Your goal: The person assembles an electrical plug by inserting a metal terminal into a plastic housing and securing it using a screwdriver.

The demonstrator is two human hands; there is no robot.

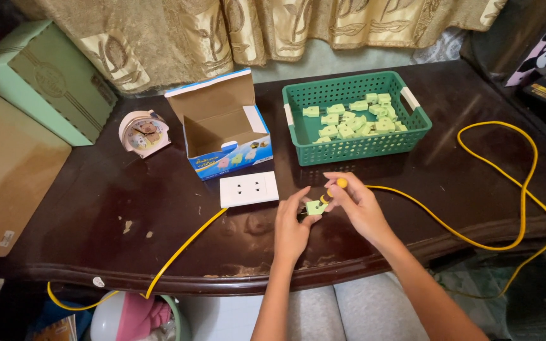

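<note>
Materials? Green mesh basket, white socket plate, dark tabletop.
Green mesh basket: likely moulded plastic, matte, uniform lattice walls. White rectangular socket plate: smooth plastic, by its look. Dark tabletop: seemingly varnished wood, glossy reflections, chipped patches near the front edge.

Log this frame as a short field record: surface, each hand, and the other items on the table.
Surface: dark wooden table
Left hand: steadies a small green plug
Right hand: holds a yellow-handled screwdriver on the plug
Basket: green, holds more green plugs
Also: white socket plate, yellow cable, open blue box, small clock
</note>
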